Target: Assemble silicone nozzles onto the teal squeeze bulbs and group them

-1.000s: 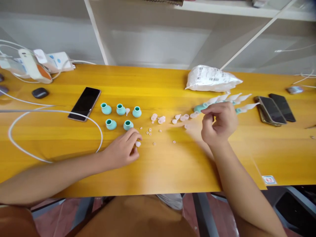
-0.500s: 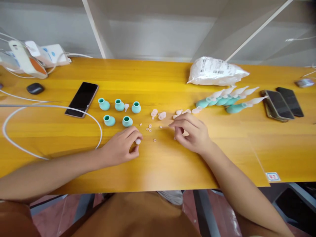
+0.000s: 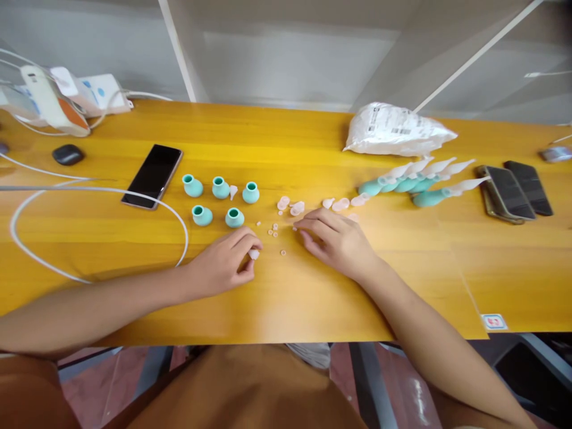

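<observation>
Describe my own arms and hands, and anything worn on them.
Your left hand and right hand are bare, five-fingered and ungloved, with no ring, watch or bracelet visible. Both forearms are uncovered, without cables or markings that I can make out. What looks like a plain brown top shows at the bottom edge.

One head cam doing all the work here — it sits above the near edge of the wooden desk [image 3: 313,310], pitched forward and down. Close enough to get the left hand [image 3: 230,259] and right hand [image 3: 335,241] mid-frame, wide enough to catch the grey panel [image 3: 295,62] behind the desk — plus the wearer's clothing [image 3: 232,393] and some reddish floor [image 3: 118,378] below its near edge.
</observation>
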`<state>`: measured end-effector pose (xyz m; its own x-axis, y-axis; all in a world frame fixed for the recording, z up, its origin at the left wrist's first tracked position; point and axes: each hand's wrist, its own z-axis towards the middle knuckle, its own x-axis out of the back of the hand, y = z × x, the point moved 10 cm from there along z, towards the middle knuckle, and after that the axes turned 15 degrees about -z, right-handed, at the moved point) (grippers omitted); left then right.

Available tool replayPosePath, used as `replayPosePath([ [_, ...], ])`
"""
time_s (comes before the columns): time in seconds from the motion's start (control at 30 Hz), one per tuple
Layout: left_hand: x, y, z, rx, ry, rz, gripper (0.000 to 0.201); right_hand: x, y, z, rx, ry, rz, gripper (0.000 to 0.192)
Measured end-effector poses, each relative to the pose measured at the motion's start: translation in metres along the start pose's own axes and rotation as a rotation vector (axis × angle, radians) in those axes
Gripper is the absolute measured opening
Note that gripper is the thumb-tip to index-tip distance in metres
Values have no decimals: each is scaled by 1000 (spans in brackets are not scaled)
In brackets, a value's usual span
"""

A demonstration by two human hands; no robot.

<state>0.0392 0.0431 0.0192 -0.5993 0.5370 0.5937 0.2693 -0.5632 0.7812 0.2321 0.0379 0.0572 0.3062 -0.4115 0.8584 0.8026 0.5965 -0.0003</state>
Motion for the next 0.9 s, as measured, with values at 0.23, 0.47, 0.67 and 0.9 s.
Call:
replayPosePath([
  [0.23, 1, 0, 0, 1, 2, -29, 22, -12, -4, -3, 42, -82, -81, 19],
  [0.47, 1, -1, 1, 9, -4, -72, 19, -20, -5, -5, 61, -128, -175, 18],
  [0.67, 3, 0, 2, 41, 15, -175, 14, -18, -4, -4, 24, -130, -185, 21],
  [0.9, 2, -3, 1, 66, 4, -210, 9, -15, -4, -3, 27, -103, -214, 16],
])
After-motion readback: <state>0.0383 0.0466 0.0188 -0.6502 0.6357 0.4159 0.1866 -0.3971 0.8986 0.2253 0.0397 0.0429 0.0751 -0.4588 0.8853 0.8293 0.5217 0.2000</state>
